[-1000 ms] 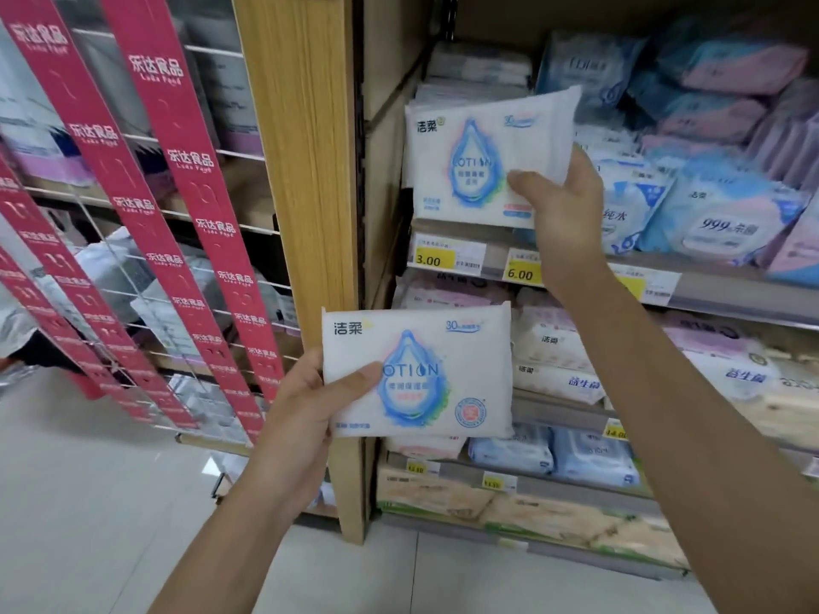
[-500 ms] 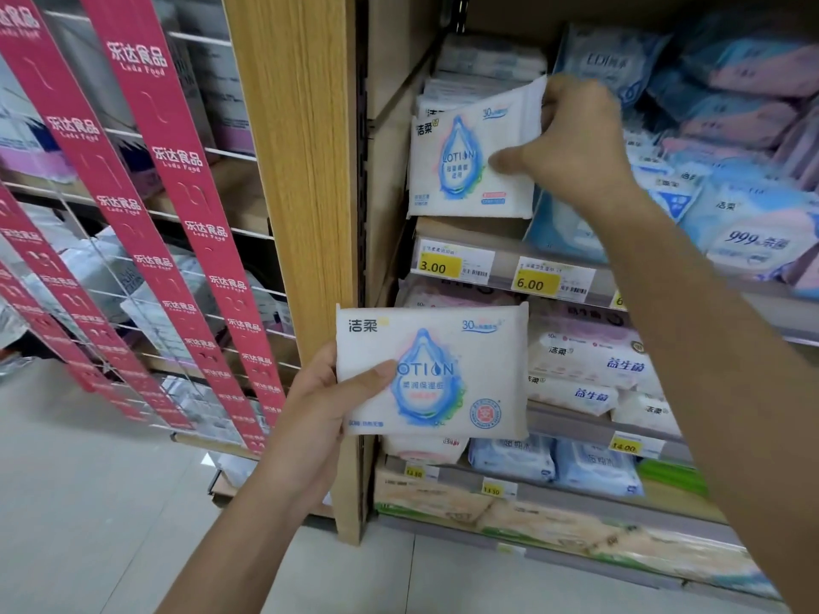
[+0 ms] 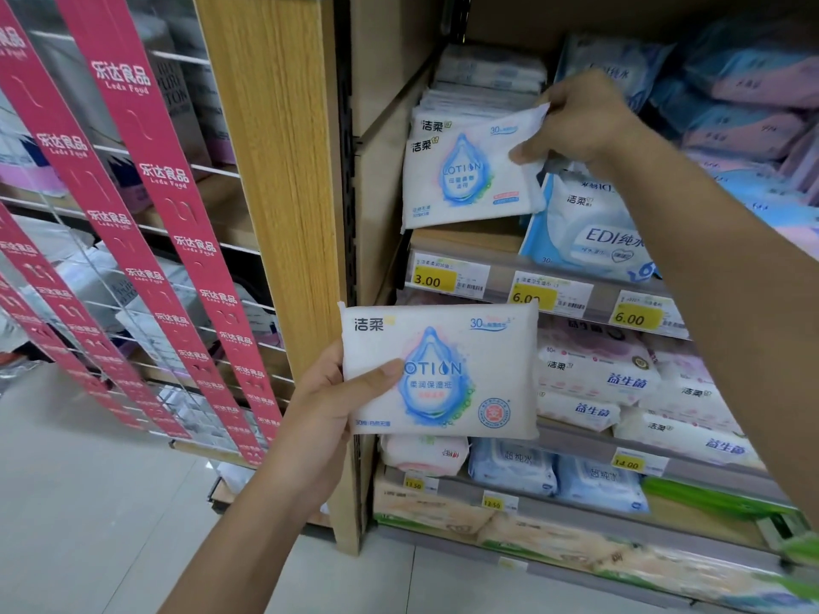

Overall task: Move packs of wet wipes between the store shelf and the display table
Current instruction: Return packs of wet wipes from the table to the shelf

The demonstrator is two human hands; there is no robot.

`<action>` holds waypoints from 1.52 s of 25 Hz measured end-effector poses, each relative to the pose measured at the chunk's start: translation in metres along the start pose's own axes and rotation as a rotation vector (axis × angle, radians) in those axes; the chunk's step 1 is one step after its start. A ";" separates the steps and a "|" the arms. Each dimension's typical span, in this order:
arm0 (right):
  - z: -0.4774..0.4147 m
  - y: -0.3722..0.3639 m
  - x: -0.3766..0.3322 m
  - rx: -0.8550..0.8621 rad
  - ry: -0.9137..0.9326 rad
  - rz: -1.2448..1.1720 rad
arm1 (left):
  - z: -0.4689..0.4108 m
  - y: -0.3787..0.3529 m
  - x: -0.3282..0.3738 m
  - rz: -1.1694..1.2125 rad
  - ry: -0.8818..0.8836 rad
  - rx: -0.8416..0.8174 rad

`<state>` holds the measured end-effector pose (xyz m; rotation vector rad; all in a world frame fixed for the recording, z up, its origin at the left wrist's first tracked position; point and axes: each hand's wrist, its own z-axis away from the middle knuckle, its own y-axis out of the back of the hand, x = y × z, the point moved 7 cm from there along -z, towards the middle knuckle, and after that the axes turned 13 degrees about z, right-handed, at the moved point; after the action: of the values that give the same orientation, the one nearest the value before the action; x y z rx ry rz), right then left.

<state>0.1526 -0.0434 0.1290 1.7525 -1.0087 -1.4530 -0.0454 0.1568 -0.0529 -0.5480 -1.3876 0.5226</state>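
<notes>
A person's two hands work at a store shelf (image 3: 501, 265) stocked with wet wipes, seen from a head-worn camera. The left hand (image 3: 323, 405) holds a white pack of wet wipes (image 3: 447, 374) by its left edge, thumb laid across the front and fingers curled behind. That pack, printed with a blue droplet and the word "LOTION", is face-on to the camera in the air in front of the second tier, just right of the wooden upright (image 3: 274, 170).

The right hand (image 3: 580, 121) reaches to the far upper tier and pinches the top right corner of a second white pack (image 3: 469, 179) of the same design. This pack stands tilted at the left end of that tier, its lower edge at the shelf board, with a matching pack just behind it and more stacked farther back. Just to its right lies a blue pack (image 3: 589, 228) marked "EDI".

Yellow price tags run along the shelf rail below; the leftmost tag (image 3: 432, 279) reads 3.00, and two to its right read 6.00. The tier beneath carries pink-and-white packs (image 3: 594, 370), and lower down sit pale blue packs (image 3: 514, 469).

To the left of the upright, pink hanging strips (image 3: 168, 192) with white lettering cross in front of a wire rack (image 3: 146, 299). Pale floor tiles (image 3: 88, 502) fill the near left.
</notes>
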 end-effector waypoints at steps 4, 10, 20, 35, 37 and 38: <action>0.000 0.007 0.009 0.042 0.016 -0.231 | 0.001 -0.002 -0.001 0.002 -0.004 0.009; -0.006 0.012 0.011 0.151 0.131 -0.373 | 0.000 -0.004 -0.002 -0.008 -0.007 -0.003; -0.015 0.005 0.004 0.144 0.207 0.134 | -0.007 -0.012 -0.002 0.004 0.008 -0.018; 0.086 0.020 0.010 -0.166 0.361 -0.105 | -0.032 -0.053 0.025 -0.012 -0.176 -0.010; 0.098 0.014 0.015 -0.239 0.406 0.040 | -0.043 -0.064 0.033 -0.049 -0.235 -0.013; 0.095 0.016 0.014 -0.203 0.419 0.072 | -0.048 -0.069 0.038 -0.069 -0.278 -0.009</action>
<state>0.0578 -0.0636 0.1183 1.7522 -0.6713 -1.0414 0.0080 0.1248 0.0153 -0.4439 -1.6681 0.5518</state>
